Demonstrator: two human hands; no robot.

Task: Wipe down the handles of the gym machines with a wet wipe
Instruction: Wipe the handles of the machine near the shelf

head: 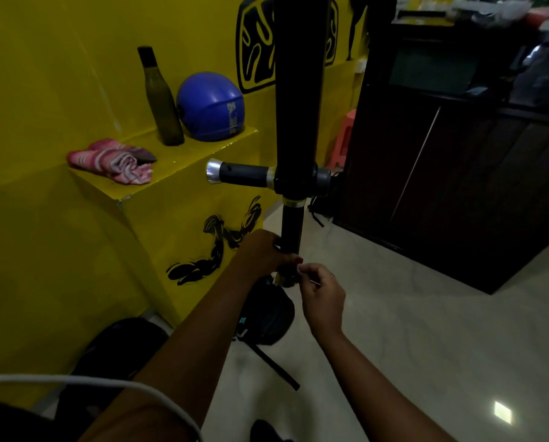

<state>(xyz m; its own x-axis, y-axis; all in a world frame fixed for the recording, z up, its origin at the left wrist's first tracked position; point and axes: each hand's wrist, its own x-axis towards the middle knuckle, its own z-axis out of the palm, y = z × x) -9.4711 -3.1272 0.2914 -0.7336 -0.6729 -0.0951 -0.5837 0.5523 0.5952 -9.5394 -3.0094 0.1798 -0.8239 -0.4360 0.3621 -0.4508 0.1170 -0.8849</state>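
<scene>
Handle [291, 228], lower, vertical: black grip hanging below the machine's upright post [295, 90], centre of scene.
Left hand [263, 252]: fingers wrapped round the handle's lower end.
Right hand [322, 293]: just right of that end, fingers curled, pinching a pale sliver [315, 282], possibly the wipe; too dark to tell.
Step, as judged: wiping this lower grip, early in the task.
Next move calls for rubbing along the grip, then shifting to the side handle [244, 174], which juts left.
Farther, left: yellow ledge [203, 154] carrying towel [114, 161], bottle [161, 100], helmet [211, 106].
</scene>
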